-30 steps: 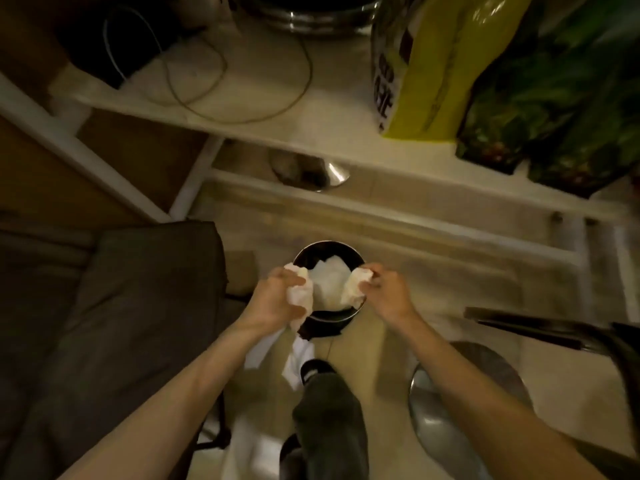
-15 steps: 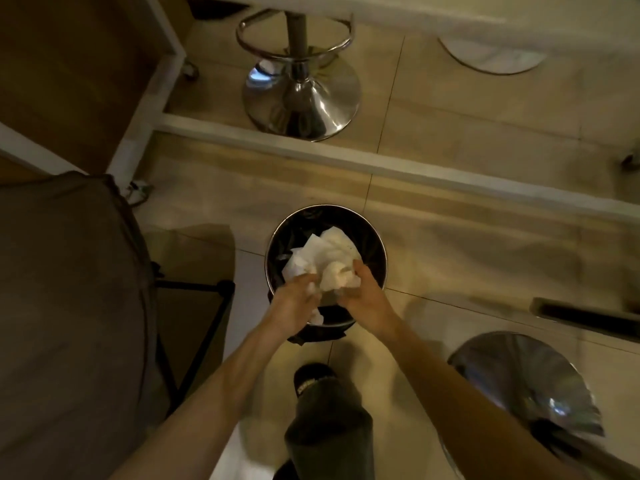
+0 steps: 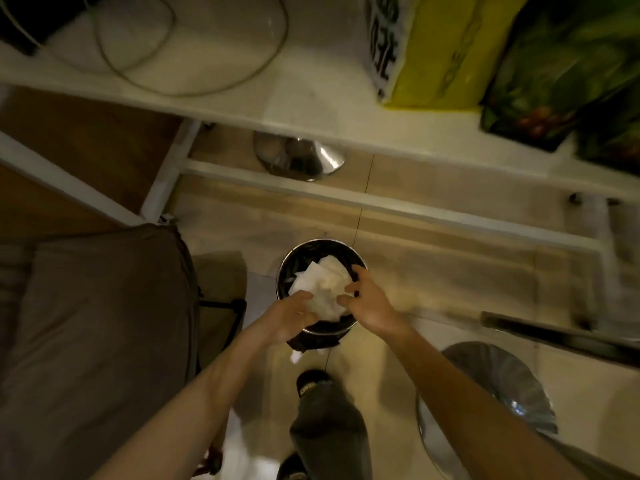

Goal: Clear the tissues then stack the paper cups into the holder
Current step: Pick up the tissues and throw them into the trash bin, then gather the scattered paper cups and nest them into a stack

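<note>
Nearest to us were our own trouser leg (image 3: 329, 420) and dark shoe (image 3: 310, 382), planted on the tiled floor (image 3: 450, 271) just short of the bin. Past them our two bare forearms reached forward and converged on the small round metal bin (image 3: 284, 271). Our left hand (image 3: 289, 317) lay over the near rim with its fingers curled loosely against the tissues (image 3: 320, 289); we could not tell whether it truly pinched the paper or only pressed on it. Our right hand (image 3: 367, 303) hovered at the right rim, fingers spread and open, gripping nothing we could make out. The tissues sat heaped inside the bin, rising about level with its rim, directly ahead of and slightly below both hands, between them. The wad had no clear long axis. We judged that the left hand was the nearer, touching the paper, so letting go or pushing down would fall to it. A small white scrap (image 3: 295, 356) lay on the floor at the bin's near foot, partly hidden. Beyond stood a chrome stool base (image 3: 301, 157), and furthest a white tabletop (image 3: 311, 81), blurred. No paper cups or holder showed anywhere, so that part of the task seemed not yet begun.
</note>
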`<state>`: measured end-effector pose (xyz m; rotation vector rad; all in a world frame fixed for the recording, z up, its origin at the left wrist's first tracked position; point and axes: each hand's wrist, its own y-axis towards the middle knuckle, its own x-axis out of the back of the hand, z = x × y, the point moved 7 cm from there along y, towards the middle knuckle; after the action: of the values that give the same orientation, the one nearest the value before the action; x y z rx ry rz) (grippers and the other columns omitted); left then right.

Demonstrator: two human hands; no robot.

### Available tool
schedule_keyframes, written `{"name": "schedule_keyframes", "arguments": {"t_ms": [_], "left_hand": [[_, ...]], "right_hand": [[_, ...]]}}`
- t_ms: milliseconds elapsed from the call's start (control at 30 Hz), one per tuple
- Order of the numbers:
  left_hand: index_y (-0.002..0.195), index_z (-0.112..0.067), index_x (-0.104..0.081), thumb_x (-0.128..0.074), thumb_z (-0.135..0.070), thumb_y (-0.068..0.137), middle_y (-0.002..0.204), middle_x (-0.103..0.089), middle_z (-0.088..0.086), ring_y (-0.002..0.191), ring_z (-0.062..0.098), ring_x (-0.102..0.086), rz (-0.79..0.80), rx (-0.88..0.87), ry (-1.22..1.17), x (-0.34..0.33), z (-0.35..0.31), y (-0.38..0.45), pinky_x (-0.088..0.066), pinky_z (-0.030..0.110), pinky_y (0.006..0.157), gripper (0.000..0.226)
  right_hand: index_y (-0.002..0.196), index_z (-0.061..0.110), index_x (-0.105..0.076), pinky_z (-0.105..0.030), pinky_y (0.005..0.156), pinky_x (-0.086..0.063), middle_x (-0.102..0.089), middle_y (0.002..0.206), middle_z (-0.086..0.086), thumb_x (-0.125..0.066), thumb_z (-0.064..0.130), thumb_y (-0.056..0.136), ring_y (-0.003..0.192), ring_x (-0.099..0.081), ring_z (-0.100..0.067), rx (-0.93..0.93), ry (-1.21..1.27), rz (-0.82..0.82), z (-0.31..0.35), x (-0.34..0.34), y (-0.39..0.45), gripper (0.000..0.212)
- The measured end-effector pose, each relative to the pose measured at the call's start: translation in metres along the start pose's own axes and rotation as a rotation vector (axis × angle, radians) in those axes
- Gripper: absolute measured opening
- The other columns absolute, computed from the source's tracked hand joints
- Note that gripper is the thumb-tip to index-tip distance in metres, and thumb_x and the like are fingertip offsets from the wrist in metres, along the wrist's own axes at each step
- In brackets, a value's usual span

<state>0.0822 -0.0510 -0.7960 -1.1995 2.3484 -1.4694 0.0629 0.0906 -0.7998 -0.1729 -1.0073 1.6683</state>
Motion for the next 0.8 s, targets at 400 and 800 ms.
{"name": "schedule_keyframes", "arguments": {"t_ms": [400,800], "left_hand": [[0.135,-0.016,-0.036,-0.056,-0.037,0.085,0.136,-0.039,-0.008,0.126,0.019,-0.041,-0.133,-0.272,0.213,0.109,-0.187,-0.251,-0.035,0.024,0.094,0.058],[0.13,-0.019,-0.043,-0.054,-0.039,0.085,0.131,-0.053,0.005,0.116,0.019,-0.051,-0.428,-0.585,0.484,0.215,-0.351,-0.477,-0.04,0.029,0.097,0.05]], "right_hand": [[0.135,0.01,-0.035,-0.033,0.078,-0.046,-0.061,0.101,-0.013,-0.063,0.023,0.084,0.091,-0.058,-0.024,0.331,-0.238,-0.002,0.199,0.114,-0.224,0.06],[0.128,0.023,-0.042,-0.036,0.088,-0.052,-0.063,0.108,-0.002,-0.065,0.036,0.082,0.095,-0.062,-0.018,0.777,-0.23,-0.262,0.396,0.231,-0.42,0.054]]}}
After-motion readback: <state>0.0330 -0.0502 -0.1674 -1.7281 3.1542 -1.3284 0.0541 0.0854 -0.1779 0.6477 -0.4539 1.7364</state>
